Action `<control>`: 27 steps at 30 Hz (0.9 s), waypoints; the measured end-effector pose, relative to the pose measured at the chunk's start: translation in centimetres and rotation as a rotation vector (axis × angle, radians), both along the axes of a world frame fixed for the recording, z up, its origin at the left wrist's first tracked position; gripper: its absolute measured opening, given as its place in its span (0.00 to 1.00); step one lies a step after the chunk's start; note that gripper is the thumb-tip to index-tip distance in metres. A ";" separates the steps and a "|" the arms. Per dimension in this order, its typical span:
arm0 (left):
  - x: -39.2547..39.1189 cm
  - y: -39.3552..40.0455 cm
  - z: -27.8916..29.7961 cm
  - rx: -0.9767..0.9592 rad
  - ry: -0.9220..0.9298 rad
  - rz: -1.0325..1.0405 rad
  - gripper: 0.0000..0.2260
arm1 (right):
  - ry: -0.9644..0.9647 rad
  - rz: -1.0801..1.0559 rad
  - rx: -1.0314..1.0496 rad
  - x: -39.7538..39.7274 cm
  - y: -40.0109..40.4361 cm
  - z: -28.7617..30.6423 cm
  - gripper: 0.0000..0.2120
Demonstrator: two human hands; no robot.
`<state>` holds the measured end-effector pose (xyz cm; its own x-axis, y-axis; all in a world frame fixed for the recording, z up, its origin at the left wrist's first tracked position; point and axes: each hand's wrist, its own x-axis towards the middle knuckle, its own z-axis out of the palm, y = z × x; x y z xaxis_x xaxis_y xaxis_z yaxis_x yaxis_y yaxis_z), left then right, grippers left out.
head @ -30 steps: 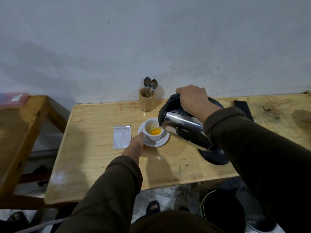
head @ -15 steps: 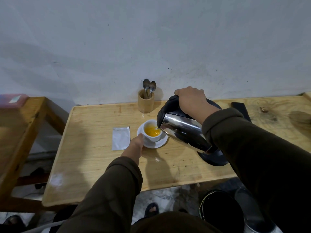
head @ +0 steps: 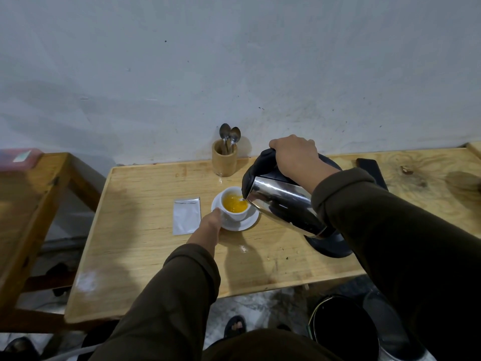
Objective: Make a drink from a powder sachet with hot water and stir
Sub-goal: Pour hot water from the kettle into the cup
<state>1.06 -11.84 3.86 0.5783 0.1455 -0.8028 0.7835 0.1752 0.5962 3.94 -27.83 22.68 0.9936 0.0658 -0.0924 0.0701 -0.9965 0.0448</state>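
Observation:
A white cup (head: 235,214) stands on a white saucer (head: 244,224) in the middle of the wooden table (head: 135,256). Orange liquid fills much of the cup. My right hand (head: 294,155) grips the black handle of a steel kettle (head: 283,207), tilted with its spout over the cup's right rim. My left hand (head: 209,225) holds the cup and saucer at their near left side. A silver sachet (head: 187,216) lies flat left of the saucer. Two spoons (head: 230,135) stand in a wooden holder (head: 224,161) by the wall.
The black kettle base (head: 330,246) sits right of the saucer under the kettle. A dark flat object (head: 371,169) lies at the back right. Another wooden table (head: 23,204) stands to the left. A black bin (head: 343,327) is on the floor below right.
The orange liquid in the cup has risen as the kettle stays tilted over it. Both hands have held their places.

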 end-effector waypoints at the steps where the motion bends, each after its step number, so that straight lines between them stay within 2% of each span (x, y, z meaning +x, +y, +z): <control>1: 0.0 0.0 -0.1 -0.001 0.000 -0.002 0.25 | 0.001 0.001 -0.004 0.0 0.1 0.0 0.10; 14: 0.1 -0.2 -0.8 0.032 -0.007 -0.022 0.26 | -0.022 -0.025 0.031 -0.4 -1.6 -0.3 0.10; 24: -1.5 -1.7 -2.0 0.051 -0.041 0.024 0.30 | -0.080 -0.142 0.296 -1.3 -8.0 -1.3 0.09; 27: -2.9 -3.4 -2.1 0.204 -0.063 -0.037 0.26 | -0.164 -0.231 0.400 -3.1 -10.3 -2.0 0.07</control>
<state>-1.88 -15.25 1.77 0.6342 0.2789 -0.7211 0.7474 0.0175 0.6641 0.80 -38.17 20.71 0.9857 -0.1596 0.0546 -0.1305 -0.9265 -0.3528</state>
